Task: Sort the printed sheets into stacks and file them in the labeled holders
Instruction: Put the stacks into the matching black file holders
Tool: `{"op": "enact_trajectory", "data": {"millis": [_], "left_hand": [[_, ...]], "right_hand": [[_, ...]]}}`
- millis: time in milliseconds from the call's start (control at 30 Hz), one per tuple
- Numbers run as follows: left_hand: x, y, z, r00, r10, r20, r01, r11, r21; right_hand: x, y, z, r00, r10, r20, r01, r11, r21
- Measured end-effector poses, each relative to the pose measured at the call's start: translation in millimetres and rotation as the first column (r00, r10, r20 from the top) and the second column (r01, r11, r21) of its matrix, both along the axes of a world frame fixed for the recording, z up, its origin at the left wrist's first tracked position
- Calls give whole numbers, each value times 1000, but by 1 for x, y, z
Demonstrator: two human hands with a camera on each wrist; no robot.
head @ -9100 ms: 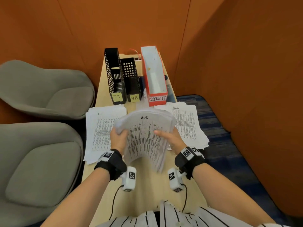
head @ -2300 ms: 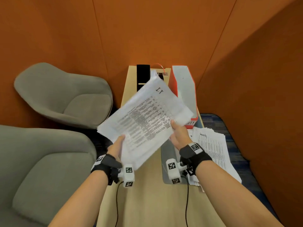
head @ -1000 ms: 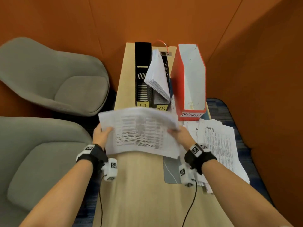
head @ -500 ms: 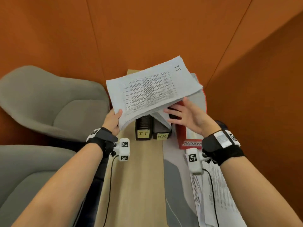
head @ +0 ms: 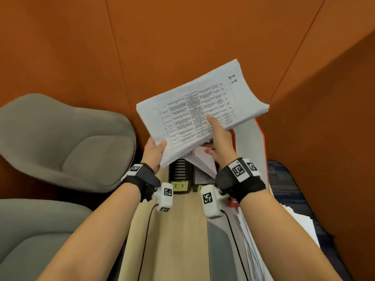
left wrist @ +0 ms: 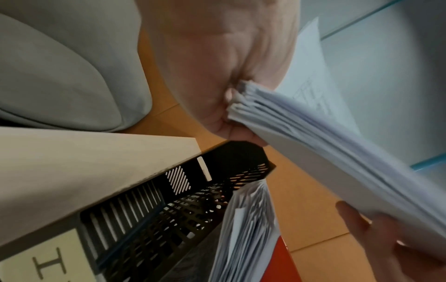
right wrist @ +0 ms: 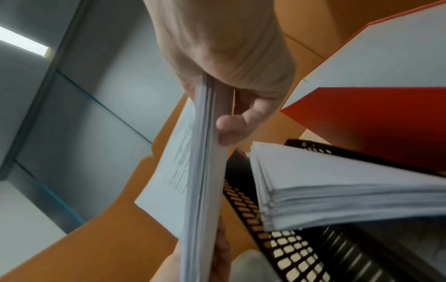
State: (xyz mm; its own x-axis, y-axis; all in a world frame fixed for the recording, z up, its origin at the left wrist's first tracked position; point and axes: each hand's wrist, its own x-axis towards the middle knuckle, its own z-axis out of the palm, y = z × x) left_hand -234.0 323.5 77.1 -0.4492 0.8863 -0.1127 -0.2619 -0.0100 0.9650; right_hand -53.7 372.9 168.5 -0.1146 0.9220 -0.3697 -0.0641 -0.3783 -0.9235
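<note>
A thick stack of printed sheets marked "IT" (head: 203,110) is held tilted in the air above the holders. My left hand (head: 157,148) grips its near left corner, thumb on top. My right hand (head: 213,136) pinches the near edge, thumb on the top sheet and fingers underneath. In the left wrist view the IT stack (left wrist: 325,143) hangs over the black IT holder (left wrist: 169,200). The IT holder (head: 179,171) carries a yellow IT label (head: 180,185). Beside it, the HR holder holds a leaning stack of sheets (head: 203,165). The red SECURITY holder (head: 249,151) stands to the right.
Another stack of printed sheets (head: 300,220) lies on the narrow wooden table (head: 178,240) at the right. A grey pad (head: 219,250) lies on the table. Two grey chairs (head: 60,142) stand at the left. Orange walls close in behind and to the right.
The IT stack rose from table height to above the holders. My right hand, spread open beneath the stack half a second ago, now pinches its near edge with the thumb on top.
</note>
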Motion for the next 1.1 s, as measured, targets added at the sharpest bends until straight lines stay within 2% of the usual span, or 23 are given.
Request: {"op": "enact_trajectory", "data": {"millis": [100, 167, 233, 333, 433, 567, 733, 833, 967, 1100], "left_hand": [[-5, 9, -6, 997, 10, -72, -9, 1000, 5], [-8, 15, -11, 956, 99, -277, -123, 990, -73], [-8, 21, -18, 874, 109, -474, -225, 955, -196], [2, 26, -26, 729, -148, -669, -190, 895, -405], [8, 30, -40, 662, -373, -650, -93, 820, -565], [5, 33, -55, 545, -440, -714, -132, 796, -591], [1, 29, -58, 573, -401, -715, -149, 806, -572], [7, 26, -59, 583, -401, -707, -130, 812, -569], [8, 26, -58, 595, -430, -679, -107, 794, -598], [-1, 20, -51, 638, -426, -642, -99, 781, -617]], "right_hand": [[4, 14, -6, 993, -99, 63, 97, 995, 39], [4, 18, -7, 977, -189, 94, 170, 967, 188], [4, 16, -5, 935, -285, 213, 187, 902, 388], [3, 5, -1, 810, -388, 440, 20, 768, 640], [-8, -2, -1, 757, -339, 558, -136, 754, 643], [-22, -7, -9, 735, -284, 615, -215, 763, 609], [-22, -11, -15, 730, -341, 592, -144, 771, 621], [-22, -15, -17, 710, -306, 634, -198, 777, 597], [-27, -21, -14, 675, -297, 676, -280, 744, 607], [-26, -22, -10, 674, -335, 658, -272, 715, 643]]}}
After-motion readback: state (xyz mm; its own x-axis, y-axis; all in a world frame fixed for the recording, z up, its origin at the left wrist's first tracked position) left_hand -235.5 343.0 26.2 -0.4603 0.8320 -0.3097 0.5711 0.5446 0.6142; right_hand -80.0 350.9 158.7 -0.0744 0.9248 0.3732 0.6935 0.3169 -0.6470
